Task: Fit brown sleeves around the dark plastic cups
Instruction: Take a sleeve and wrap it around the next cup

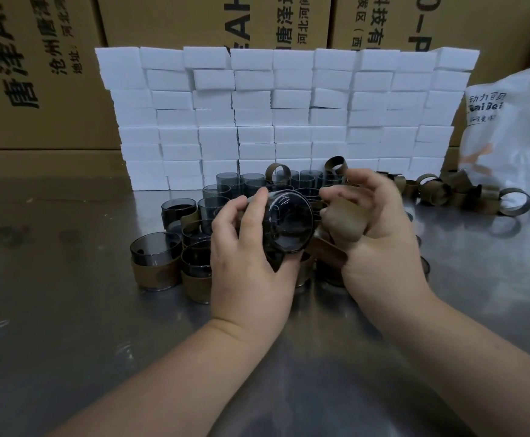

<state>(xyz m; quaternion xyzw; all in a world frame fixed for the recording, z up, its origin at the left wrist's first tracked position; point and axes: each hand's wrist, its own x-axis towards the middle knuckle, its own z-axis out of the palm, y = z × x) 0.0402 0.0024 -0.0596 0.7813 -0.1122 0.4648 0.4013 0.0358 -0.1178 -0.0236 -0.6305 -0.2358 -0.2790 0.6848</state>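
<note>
Packing workshop or warehouse: printed cardboard cartons [52, 74], stacked white boxes [282, 118], steel worktable [52, 310].

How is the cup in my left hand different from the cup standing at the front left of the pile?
The held cup is tipped on its side, lifted in the left hand; the front-left cup stands upright on the steel table. The held cup shows no sleeve; the front-left cup wears a brown sleeve around its lower half. Both are dark, see-through plastic.

Bare table [52, 279] lies left; cups [178, 212], loose sleeves [465, 193] and white blocks [282, 121] crowd behind.
</note>
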